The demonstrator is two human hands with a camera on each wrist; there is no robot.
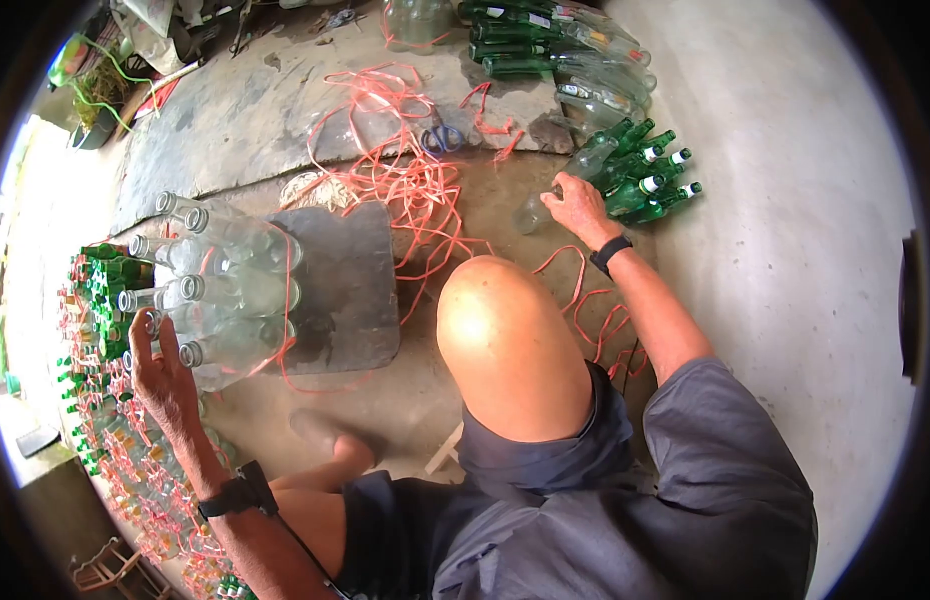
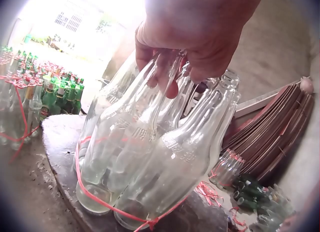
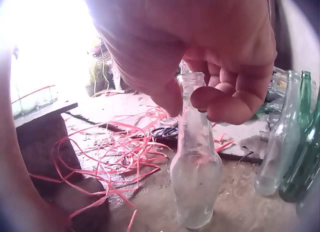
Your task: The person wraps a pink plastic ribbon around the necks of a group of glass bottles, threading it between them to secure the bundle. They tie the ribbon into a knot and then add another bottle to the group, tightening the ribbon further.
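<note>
Clear glass bottles (image 1: pixel 235 290) stand in a bundle on a dark board (image 1: pixel 360 290), with pink plastic twine (image 2: pixel 102 204) looped around their lower bodies. My left hand (image 1: pixel 163 375) grips a bottle neck in this bundle, its fingers down among the tops in the left wrist view. On the other side, my right hand (image 1: pixel 582 210) holds a single clear bottle (image 3: pixel 196 192) by the neck, thumb on one side and curled fingers on the other. This bottle is upright, its base close to the floor. Green bottles (image 1: pixel 645 175) stand just beyond the right hand.
Tangled pink twine (image 1: pixel 415 190) covers the floor between the hands, with blue-handled scissors (image 1: pixel 442 139) beside it. More green and clear bottles (image 1: pixel 525 45) lie at the back near the wall (image 1: pixel 775 200). Many tied bottles (image 1: pixel 135 470) stand at the left.
</note>
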